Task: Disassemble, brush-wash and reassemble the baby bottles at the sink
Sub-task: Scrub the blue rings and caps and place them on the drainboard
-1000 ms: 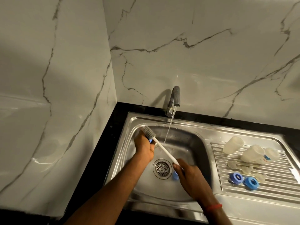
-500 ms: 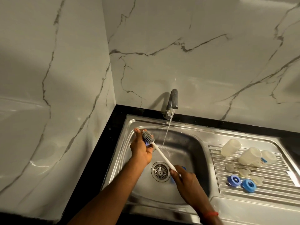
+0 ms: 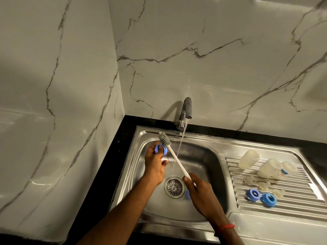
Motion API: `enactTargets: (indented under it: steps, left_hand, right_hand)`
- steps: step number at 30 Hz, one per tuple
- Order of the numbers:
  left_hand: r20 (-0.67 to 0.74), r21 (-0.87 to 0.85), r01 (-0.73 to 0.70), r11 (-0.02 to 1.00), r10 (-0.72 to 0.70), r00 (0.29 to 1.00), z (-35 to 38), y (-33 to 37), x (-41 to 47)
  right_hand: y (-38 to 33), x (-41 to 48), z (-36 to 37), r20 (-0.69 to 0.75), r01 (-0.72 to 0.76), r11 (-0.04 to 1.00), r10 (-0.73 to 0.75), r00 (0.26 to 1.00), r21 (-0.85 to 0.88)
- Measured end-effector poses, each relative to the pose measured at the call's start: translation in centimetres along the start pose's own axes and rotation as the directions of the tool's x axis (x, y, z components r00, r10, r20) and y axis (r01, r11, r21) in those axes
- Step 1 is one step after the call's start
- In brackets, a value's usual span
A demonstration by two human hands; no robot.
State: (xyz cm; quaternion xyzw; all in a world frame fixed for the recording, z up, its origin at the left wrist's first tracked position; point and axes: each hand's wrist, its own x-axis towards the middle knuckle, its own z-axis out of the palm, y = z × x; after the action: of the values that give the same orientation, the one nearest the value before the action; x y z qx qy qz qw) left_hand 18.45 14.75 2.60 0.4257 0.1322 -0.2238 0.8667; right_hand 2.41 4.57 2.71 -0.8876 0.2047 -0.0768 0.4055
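I'm curling my left hand (image 3: 154, 165) around the blue ring (image 3: 160, 149) over the sink (image 3: 141, 138), left of the running water. My right hand (image 3: 200, 193) is clamping the brush (image 3: 174, 156) handle, with the bristle head sitting just above the ring. The bottles (image 3: 249, 159) are lying on the drainboard (image 3: 292, 197).

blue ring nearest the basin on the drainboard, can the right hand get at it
Probably not yet: the right hand grips the bottle brush. Nothing lies between it and the blue ring on the drainboard, so freeing that grip should do.
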Motion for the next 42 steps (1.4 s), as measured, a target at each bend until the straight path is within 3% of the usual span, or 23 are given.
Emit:
enactTargets:
  steps: [8,13,16,22,27,30,34,39,42]
  left_hand:
    - [-0.019,0.162,-0.120,0.980,0.125,0.992,-1.0,0.0,-0.4]
    - [0.089,0.387,-0.226,0.894,0.208,0.974,-1.5,0.3,-0.6]
    - [0.064,0.487,-0.245,0.839,0.245,0.967,-1.8,0.5,-0.4]
    - [-0.118,0.459,-0.179,0.870,0.260,0.958,-2.2,1.1,0.9]
    - [-0.067,0.535,-0.187,0.824,0.262,0.963,-1.0,-0.2,-0.2]
    - [-0.120,0.531,-0.180,0.828,0.284,0.951,-0.9,0.4,-0.1]
    - [-0.198,0.503,-0.153,0.851,0.286,0.938,-1.9,1.4,0.7]
    - [-0.163,0.461,-0.140,0.876,0.239,0.957,-1.2,0.1,-0.9]
    - [-0.219,0.413,-0.107,0.905,0.212,0.952,-1.2,0.9,-0.2]
  right_hand:
    - [-0.7,0.0,-0.5,0.039,0.011,0.999,-0.009,0.999,-0.052]
    - [-0.4,0.0,-0.6,0.023,0.053,0.990,-0.051,0.998,-0.132]
    - [0.9,-0.3,-0.3,0.022,0.068,0.981,-0.065,0.998,-0.181]
    - [1.5,-1.5,-0.3,0.071,0.082,0.961,-0.065,0.995,-0.263]
    - [-0.4,0.2,0.0,-0.008,0.111,0.945,-0.119,0.993,-0.307]
    - [-0.7,0.5,0.1,-0.001,0.125,0.948,-0.131,0.991,-0.291]
    - [0.1,-0.9,-0.2,0.099,0.114,0.958,-0.091,0.991,-0.264]
    - [-0.4,0.8,-0.2,0.056,0.127,0.943,-0.115,0.992,-0.306]
    - [-0.5,0.8,0.4,0.047,0.132,0.952,-0.124,0.991,-0.275]
